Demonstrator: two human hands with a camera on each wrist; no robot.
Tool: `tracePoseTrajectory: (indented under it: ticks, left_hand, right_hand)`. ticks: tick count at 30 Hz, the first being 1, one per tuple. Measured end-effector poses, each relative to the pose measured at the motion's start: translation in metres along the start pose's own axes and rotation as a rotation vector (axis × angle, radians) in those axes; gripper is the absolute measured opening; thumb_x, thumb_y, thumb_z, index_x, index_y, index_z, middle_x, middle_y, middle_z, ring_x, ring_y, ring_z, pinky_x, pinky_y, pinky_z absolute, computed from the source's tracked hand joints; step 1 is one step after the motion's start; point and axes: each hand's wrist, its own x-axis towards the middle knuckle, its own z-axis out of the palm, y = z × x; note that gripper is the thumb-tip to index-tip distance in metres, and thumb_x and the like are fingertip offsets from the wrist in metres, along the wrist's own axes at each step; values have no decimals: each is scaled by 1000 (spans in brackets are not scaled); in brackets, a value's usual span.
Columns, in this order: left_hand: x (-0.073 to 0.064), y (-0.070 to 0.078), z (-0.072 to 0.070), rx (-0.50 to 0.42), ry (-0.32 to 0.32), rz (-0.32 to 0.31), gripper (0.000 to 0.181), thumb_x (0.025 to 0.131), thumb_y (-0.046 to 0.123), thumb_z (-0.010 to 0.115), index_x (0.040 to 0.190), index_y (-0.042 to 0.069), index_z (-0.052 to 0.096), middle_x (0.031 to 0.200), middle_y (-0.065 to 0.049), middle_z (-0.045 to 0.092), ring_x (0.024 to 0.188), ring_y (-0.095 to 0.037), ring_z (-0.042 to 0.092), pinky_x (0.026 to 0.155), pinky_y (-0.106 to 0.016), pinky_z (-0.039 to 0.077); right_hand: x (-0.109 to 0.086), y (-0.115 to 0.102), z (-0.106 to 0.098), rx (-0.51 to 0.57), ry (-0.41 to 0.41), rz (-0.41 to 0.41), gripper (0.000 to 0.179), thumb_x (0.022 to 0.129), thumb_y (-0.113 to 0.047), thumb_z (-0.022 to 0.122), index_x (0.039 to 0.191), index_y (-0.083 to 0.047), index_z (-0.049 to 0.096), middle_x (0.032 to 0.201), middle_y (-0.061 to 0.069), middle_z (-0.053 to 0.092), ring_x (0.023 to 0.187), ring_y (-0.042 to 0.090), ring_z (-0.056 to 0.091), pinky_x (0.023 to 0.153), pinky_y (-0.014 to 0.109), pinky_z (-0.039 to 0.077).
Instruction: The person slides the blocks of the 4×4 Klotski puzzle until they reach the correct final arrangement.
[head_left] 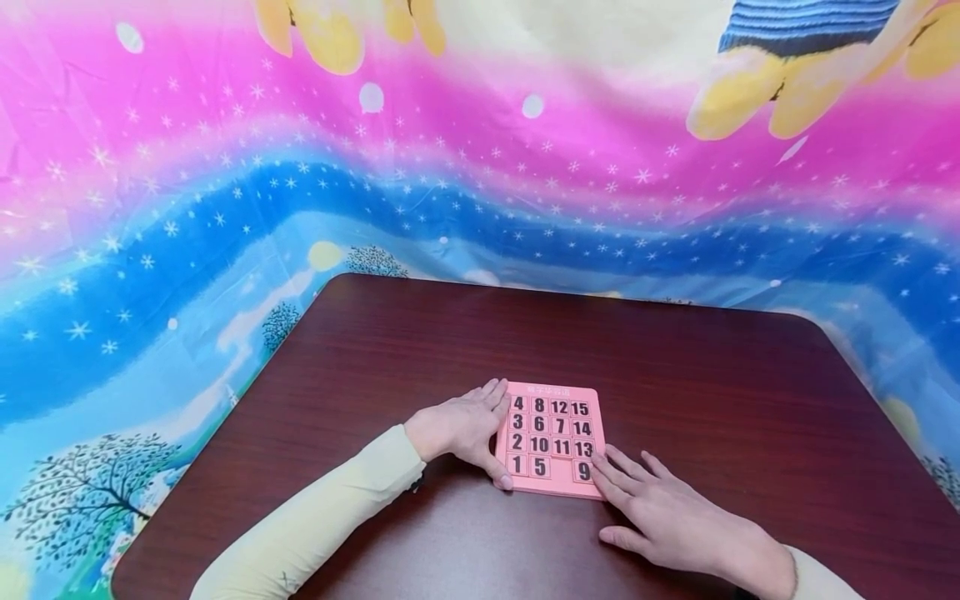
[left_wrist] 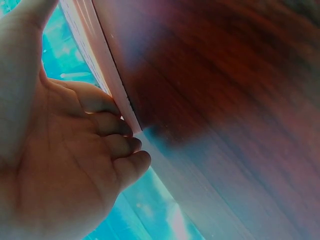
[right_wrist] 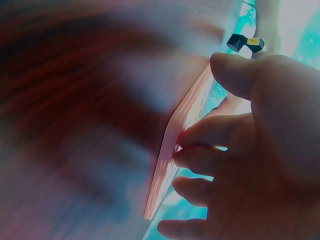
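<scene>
A pink number slide puzzle (head_left: 551, 486) lies flat on the dark brown table. Black numbers mark its tiles; the bottom row reads 1, 5, a blank slot, then 9. Against its left edge rests my left hand (head_left: 463, 427), fingers near the upper corner and thumb at the lower corner. In the left wrist view, the fingertips (left_wrist: 131, 167) meet the puzzle's side. My right hand (head_left: 667, 517) lies at the lower right, with extended fingers touching the right edge beside the 9 and 13 tiles. Its thumb is spread away from the puzzle.
The wooden table (head_left: 420, 333) has rounded corners and stretches beyond the puzzle on every side. Behind it hangs a pink and blue cloth (head_left: 480, 183) with snowflakes and trees. A small dark clip-like piece (right_wrist: 245, 43) shows by the other sleeve in the right wrist view.
</scene>
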Motion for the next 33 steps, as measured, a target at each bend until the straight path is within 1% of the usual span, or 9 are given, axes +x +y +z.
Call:
tracePoseTrajectory:
  ticks: [6,15,21,26,29,33]
  left_hand:
    - [1,0,1,7,2,1,133,63,84,66,156,1,18,165,-18,7,154,-28,8,126,-35,15]
    - [1,-1,1,10,8,4,132,64,84,65,156,2,19,165,-18,8,154,-28,9,126,-35,16]
    - [1,-1,0,-8,3,6,131,65,83,66,156,2,19,165,-18,6,154,-28,8,126,-36,16]
    - [0,-1,1,-12,2,-4,131,64,84,66,156,3,19,165,-17,6,154,-28,8,126,-35,15]
    - [1,-1,2,-17,1,-2,132,63,84,65,156,3,18,165,-17,6,154,-27,7,126,-35,15]
    - [1,-2,2,-13,3,1,134,62,86,65,156,3,18,165,-17,6,154,-27,7,126,-35,14]
  right_hand:
    - [7,-6,1,-41,12,-37,67,97,-55,50,143,-6,51,152,9,47,141,33,42,107,63,37]
    - [19,-14,2,-31,1,-57,67,98,-55,48,143,-6,50,153,9,45,142,33,40,109,64,35]
    - [23,-6,-5,27,-46,8,67,97,-54,51,146,-9,47,155,8,41,146,32,35,112,66,30]
    - [27,6,-9,41,-39,50,67,96,-53,53,144,-6,49,154,10,44,145,34,35,110,68,31]
    - [28,10,-6,64,-55,70,68,96,-53,53,145,-6,48,154,11,43,146,35,34,110,68,31]
    - [28,11,0,86,-77,90,70,95,-52,55,147,-7,45,155,10,42,147,34,31,111,67,31]
